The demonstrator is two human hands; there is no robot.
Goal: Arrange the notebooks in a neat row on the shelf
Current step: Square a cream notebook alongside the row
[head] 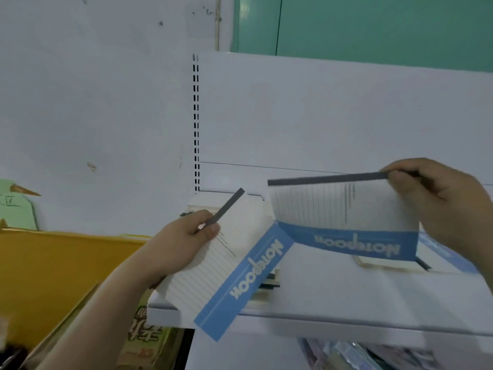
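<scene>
Fingers of each hand, left hand (pixel 190 233) and right hand (pixel 437 198), pinch a raised notebook's dark spine.

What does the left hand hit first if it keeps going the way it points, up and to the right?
Probably the notebook in the right hand: the left hand and its own tilted notebook aim at its lower left corner, already almost touching. Depth is unclear; they may pass.

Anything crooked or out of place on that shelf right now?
Yes. The left hand holds a notebook tilted diagonally, its lower corner hanging past the shelf front edge. The right hand holds a second notebook nearly level. Both read upside down. More notebooks lie loosely underneath, not in a row.
</scene>
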